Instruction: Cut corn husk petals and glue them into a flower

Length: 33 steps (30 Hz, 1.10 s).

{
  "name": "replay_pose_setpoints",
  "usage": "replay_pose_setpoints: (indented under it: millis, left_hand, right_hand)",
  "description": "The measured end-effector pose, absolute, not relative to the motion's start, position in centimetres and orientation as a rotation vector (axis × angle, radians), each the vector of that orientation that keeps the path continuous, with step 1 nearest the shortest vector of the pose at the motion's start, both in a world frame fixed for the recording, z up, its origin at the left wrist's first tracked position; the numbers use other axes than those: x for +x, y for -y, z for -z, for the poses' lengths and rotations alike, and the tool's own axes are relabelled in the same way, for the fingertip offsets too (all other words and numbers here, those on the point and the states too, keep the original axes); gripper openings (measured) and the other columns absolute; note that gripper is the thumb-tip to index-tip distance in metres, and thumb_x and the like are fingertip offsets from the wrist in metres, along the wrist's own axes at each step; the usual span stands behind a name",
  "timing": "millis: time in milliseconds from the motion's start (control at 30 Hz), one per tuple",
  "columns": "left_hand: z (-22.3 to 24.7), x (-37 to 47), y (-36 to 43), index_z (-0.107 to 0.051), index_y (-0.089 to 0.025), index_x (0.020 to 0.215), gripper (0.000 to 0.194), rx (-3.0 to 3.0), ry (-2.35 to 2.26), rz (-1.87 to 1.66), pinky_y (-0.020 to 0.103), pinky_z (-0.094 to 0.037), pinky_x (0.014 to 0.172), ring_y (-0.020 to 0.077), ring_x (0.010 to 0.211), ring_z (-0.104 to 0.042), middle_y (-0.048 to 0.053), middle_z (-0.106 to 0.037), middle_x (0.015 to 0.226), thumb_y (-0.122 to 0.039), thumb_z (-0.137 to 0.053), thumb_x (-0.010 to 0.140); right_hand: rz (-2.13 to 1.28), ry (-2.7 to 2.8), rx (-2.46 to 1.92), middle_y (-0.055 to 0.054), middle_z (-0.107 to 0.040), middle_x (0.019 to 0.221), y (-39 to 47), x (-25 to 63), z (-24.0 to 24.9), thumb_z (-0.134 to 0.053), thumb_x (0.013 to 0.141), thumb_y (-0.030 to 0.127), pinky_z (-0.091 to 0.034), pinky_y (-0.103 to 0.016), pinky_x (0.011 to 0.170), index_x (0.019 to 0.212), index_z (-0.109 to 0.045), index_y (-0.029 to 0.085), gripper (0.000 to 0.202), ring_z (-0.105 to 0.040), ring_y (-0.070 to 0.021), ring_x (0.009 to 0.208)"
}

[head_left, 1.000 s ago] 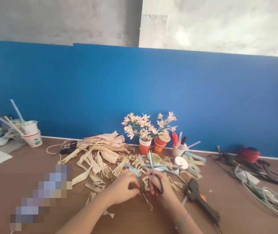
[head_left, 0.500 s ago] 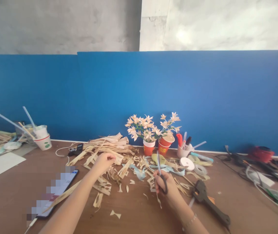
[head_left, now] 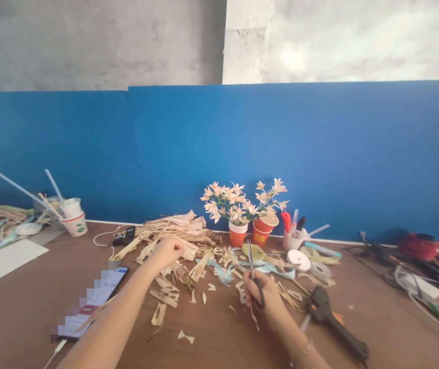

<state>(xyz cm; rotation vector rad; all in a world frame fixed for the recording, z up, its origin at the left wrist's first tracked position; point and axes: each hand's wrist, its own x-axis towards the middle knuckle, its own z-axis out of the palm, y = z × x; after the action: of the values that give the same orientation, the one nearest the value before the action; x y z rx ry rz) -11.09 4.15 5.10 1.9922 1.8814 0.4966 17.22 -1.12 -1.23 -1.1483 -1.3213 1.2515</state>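
My left hand point(head_left: 168, 253) is over the pile of dried corn husks point(head_left: 173, 228), its fingers curled together. Whatever they may pinch is hidden. My right hand point(head_left: 267, 297) grips a pair of scissors point(head_left: 252, 259) by the dark handles, the blades pointing up and away from me. A thin pale strip point(head_left: 255, 319) dangles below that hand. Cut husk pieces lie scattered between my arms, among them a bow-shaped scrap point(head_left: 185, 336). Pale flowers point(head_left: 232, 197) on green stems stand in paper cups point(head_left: 238, 236) beyond the scissors.
To the right of my right hand lies a dark glue gun point(head_left: 333, 323). Behind it are a white roll point(head_left: 299, 260) and a cup of tools point(head_left: 292, 241). A phone point(head_left: 100, 302) is at the left. Cables point(head_left: 400, 277) tangle at the far right, before a blue partition point(head_left: 319, 154).
The whole view has shifted slightly, so things sit a little further right. My left hand has stayed over the husks with its fingers curled. My right hand still holds the scissors.
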Motion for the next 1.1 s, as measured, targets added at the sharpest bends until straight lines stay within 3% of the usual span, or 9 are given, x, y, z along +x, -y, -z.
replay_pose_setpoints:
  millis: [100, 167, 333, 467, 633, 767, 1100]
  left_hand:
    - [-6.9, -13.5, -3.7, -0.054, -0.019, 0.046, 0.033, 1.974, -2.008, -0.288, 0.026, -0.032, 0.052, 0.0171, 0.050, -0.052, -0.001, -0.049, 0.045, -0.039, -0.055, 0.071]
    - [-7.7, -14.8, -3.0, -0.051, -0.019, 0.043, 0.028, 1.967, -2.056, -0.142, 0.026, -0.034, 0.052, 0.0178, 0.050, -0.052, -0.002, -0.046, 0.042, -0.033, -0.060, 0.065]
    - [-6.9, -16.2, -1.2, -0.057, -0.018, 0.054, 0.008, 1.934, -2.170, 0.134, 0.031, -0.043, 0.059, 0.0257, 0.065, -0.063, 0.005, -0.063, 0.060, -0.014, -0.063, 0.053]
    - [-5.2, -16.7, -0.7, -0.062, -0.018, 0.067, 0.024, 1.917, -2.192, 0.254, 0.033, -0.047, 0.068, 0.0295, 0.078, -0.066, 0.010, -0.070, 0.079, -0.010, -0.067, 0.045]
    - [-5.3, -16.1, 0.3, -0.063, -0.019, 0.078, 0.028, 1.977, -2.197, 0.243, 0.033, -0.047, 0.072, 0.0298, 0.085, -0.066, 0.012, -0.070, 0.090, -0.009, -0.063, 0.052]
    - [-6.2, -14.6, 1.3, -0.061, -0.021, 0.069, 0.012, 2.092, -2.137, 0.160, 0.034, -0.044, 0.074, 0.0289, 0.086, -0.065, 0.010, -0.070, 0.084, -0.012, -0.055, 0.063]
    - [-5.5, -15.5, 0.2, -0.062, -0.017, 0.073, 0.019, 2.101, -2.118, -0.196, 0.040, -0.041, 0.078, 0.0327, 0.090, -0.061, 0.015, -0.067, 0.087, -0.005, -0.050, 0.065]
  right_hand:
    - [-1.258, 1.351, -1.143, 0.005, -0.051, 0.042, 1.2, 17.2, 0.9, -0.061, 0.074, 0.052, -0.031, -0.018, 0.037, 0.069, -0.051, 0.019, 0.035, -0.046, -0.0087, 0.036]
    - [-1.266, 1.368, -1.146, 0.005, -0.051, 0.042, 1.3, 17.2, 0.6, -0.061, 0.073, 0.053, -0.031, -0.018, 0.037, 0.069, -0.050, 0.019, 0.036, -0.046, -0.0087, 0.036]
    - [-1.268, 1.390, -1.172, 0.006, -0.050, 0.042, 1.5, 17.0, 0.3, -0.061, 0.072, 0.053, -0.031, -0.018, 0.037, 0.069, -0.049, 0.019, 0.036, -0.044, -0.0077, 0.035]
    - [-1.270, 1.405, -1.169, 0.006, -0.050, 0.042, 1.5, 16.9, 0.3, -0.061, 0.072, 0.052, -0.031, -0.018, 0.036, 0.068, -0.049, 0.019, 0.035, -0.043, -0.0075, 0.035]
    - [-1.284, 1.395, -1.156, 0.006, -0.050, 0.043, 1.6, 17.0, 0.3, -0.062, 0.071, 0.052, -0.030, -0.018, 0.036, 0.069, -0.050, 0.019, 0.035, -0.044, -0.0075, 0.035]
    - [-1.307, 1.383, -1.139, 0.006, -0.051, 0.044, 1.5, 17.0, 0.3, -0.063, 0.071, 0.051, -0.030, -0.019, 0.036, 0.069, -0.050, 0.019, 0.035, -0.045, -0.0082, 0.036]
    - [-1.293, 1.380, -1.185, 0.006, -0.051, 0.043, 1.4, 17.0, 0.4, -0.063, 0.070, 0.051, -0.029, -0.018, 0.034, 0.069, -0.051, 0.018, 0.035, -0.044, -0.0081, 0.035]
